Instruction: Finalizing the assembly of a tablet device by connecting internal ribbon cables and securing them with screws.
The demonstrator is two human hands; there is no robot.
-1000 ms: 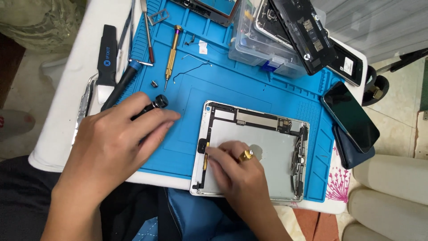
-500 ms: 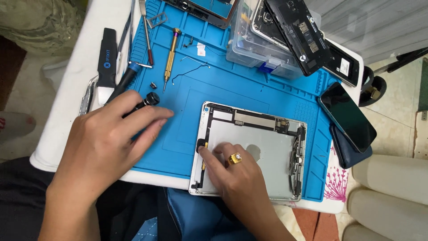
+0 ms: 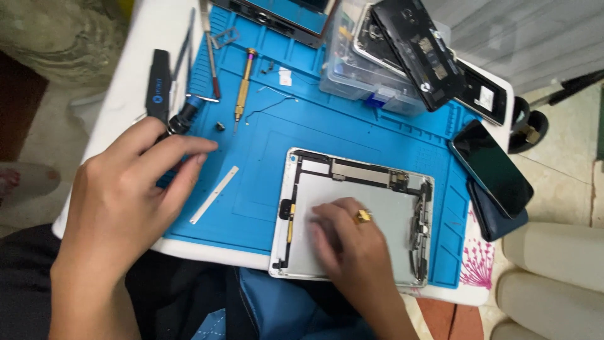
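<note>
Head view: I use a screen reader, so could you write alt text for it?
A right hand rests inside an opened tablet shell on a blue repair mat, while the left hand lies by a black screwdriver. Phones and a clear parts box sit nearby.
</note>
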